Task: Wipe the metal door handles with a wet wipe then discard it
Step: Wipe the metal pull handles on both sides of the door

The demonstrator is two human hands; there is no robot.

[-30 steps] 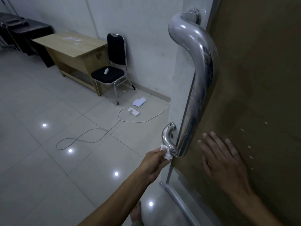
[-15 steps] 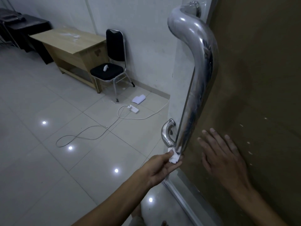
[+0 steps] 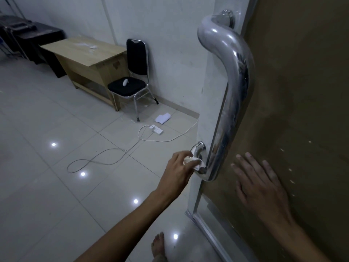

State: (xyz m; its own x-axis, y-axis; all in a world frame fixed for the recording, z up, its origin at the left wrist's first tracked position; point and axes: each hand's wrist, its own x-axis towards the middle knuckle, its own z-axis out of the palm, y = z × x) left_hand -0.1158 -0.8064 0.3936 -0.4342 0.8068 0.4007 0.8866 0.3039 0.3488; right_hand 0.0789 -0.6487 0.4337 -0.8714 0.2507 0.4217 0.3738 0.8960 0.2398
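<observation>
One wet wipe [image 3: 194,163] pinched in left grip [image 3: 179,167] against handle's lower bend [image 3: 203,170]; right grip [image 3: 258,184] flat, fingers apart.

We cannot see the left hand's [image 3: 178,168] fingertips behind the wet wipe [image 3: 194,163], and the frame's edge crops the door [image 3: 302,91].

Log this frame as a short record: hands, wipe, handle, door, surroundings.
left hand: grips the wet wipe, pressing it on the lower bend of the handle
right hand: flat on the door, fingers straight
handle: long curved polished metal bar
surroundings: wooden desk, black chair, white power strip and cable on the tiled floor
</observation>
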